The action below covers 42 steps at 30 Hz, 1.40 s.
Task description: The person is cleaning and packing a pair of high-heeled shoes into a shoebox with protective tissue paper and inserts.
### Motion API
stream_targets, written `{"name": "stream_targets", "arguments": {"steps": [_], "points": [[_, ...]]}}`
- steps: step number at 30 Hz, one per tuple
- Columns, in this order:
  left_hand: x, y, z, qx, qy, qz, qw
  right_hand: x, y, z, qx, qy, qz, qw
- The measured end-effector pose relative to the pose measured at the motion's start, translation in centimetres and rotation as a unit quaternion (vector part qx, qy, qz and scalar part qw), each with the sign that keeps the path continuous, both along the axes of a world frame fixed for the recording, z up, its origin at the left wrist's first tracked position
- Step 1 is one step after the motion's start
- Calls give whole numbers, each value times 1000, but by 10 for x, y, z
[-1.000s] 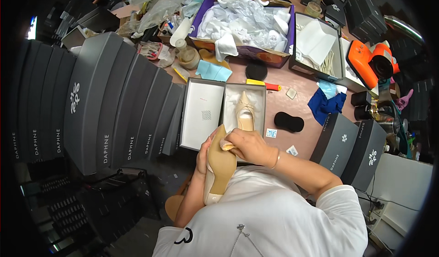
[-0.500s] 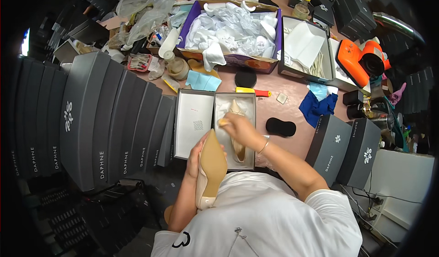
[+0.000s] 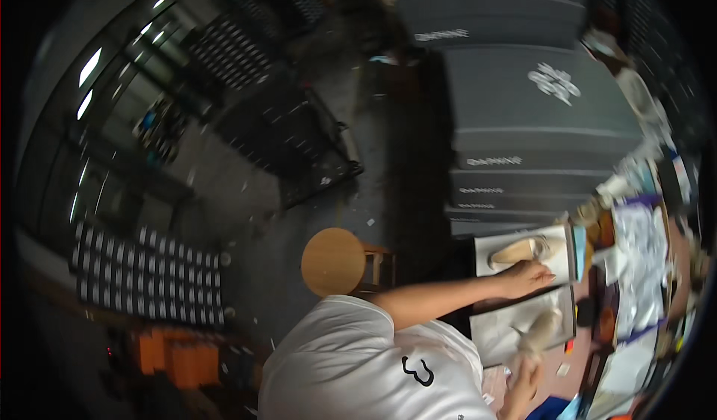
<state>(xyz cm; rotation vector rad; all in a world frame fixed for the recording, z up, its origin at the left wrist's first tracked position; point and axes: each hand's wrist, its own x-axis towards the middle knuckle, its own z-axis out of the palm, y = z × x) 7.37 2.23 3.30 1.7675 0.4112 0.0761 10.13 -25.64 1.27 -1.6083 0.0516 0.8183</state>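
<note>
One beige pointed shoe [image 3: 517, 251] lies in the white inside of the shoebox lid [image 3: 562, 241]. My left hand [image 3: 525, 278] is just beside it, over the lid's edge, its fingers loosely apart with nothing visible in them. In the open shoebox [image 3: 489, 341], a second beige shoe [image 3: 544, 332] is smeared by motion. My right hand [image 3: 527, 377] appears closed around the near end of that shoe; blur hides the exact grip.
Stacked dark grey shoeboxes [image 3: 515, 91] rise beyond the lid. A purple-edged carton [image 3: 663, 226] holds crumpled white paper. Near my left shoulder stands a round wooden stool [image 3: 333, 262]. Dark stacks with pale labels [image 3: 149, 278] stand on the floor.
The view has swung far to the left. The shoe from my left hand now lies in the lid. My right hand has moved to the shoe in the box; the small yellowish piece it held no longer shows.
</note>
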Motion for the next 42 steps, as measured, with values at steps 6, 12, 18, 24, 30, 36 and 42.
{"name": "stream_targets", "arguments": {"steps": [6,12,18,24,30,36,42], "points": [[-23,-34,-58,-644,-33,95,758,1,71,21,45,-216,187,957],[-2,-37,77,-758,-317,172,544,-8,116,34,54,-415,302,857],[-32,-7,27,-561,-396,-45,726,-11,124,46,79,-530,327,779],[-49,-31,32,-542,-206,15,815,5,83,57,42,-659,263,703],[-64,-78,-2,-516,-124,60,845,1,78,56,-29,-497,256,829],[-58,-79,23,-525,39,24,850,-10,53,75,80,-544,303,778],[-58,-83,14,-544,79,10,835,-21,58,81,101,-504,306,801]]}}
